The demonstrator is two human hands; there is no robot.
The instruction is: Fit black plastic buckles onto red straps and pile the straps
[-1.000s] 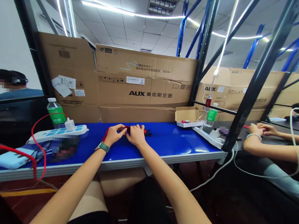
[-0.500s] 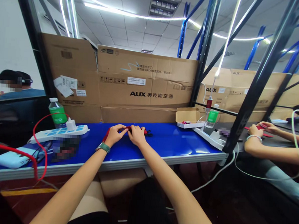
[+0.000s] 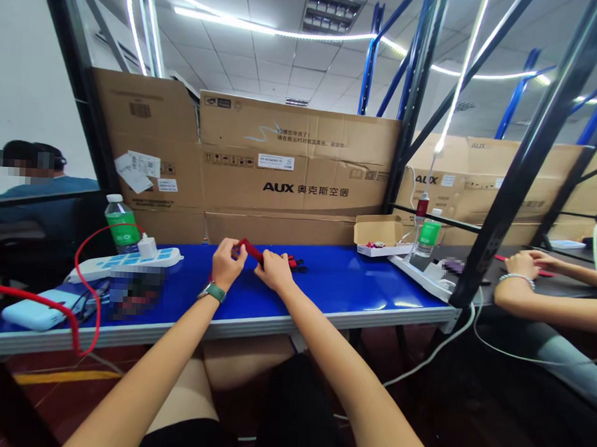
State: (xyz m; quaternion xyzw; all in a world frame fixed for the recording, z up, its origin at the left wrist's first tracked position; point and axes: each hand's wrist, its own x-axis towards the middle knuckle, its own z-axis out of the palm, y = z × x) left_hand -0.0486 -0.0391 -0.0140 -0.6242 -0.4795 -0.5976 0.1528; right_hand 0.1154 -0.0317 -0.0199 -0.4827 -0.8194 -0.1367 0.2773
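Note:
A red fabric-like strip [image 3: 252, 250] spans the short gap between my hands, above the blue tabletop. My left hand [image 3: 226, 266], with a green-banded watch [image 3: 213, 291] at the wrist, is closed on the strip's left end. Fingers of my right hand [image 3: 274, 273] pinch its other end. Just beyond the right hand lies a small red and black item [image 3: 296, 264], partly hidden and too small to make out.
A white power strip [image 3: 126, 262], green-labelled bottle [image 3: 121, 224] and light blue box-shaped device [image 3: 38, 311] are on the left. An open cardboard box [image 3: 378, 236] stands at the back right. A co-worker's hands [image 3: 524, 265] are farther right. Cardboard backs the blue table [image 3: 345, 286].
My left hand has drawn away from the right one and turned, so more of the red strip shows between them. The right hand stays nearly in place. The view has shifted slightly.

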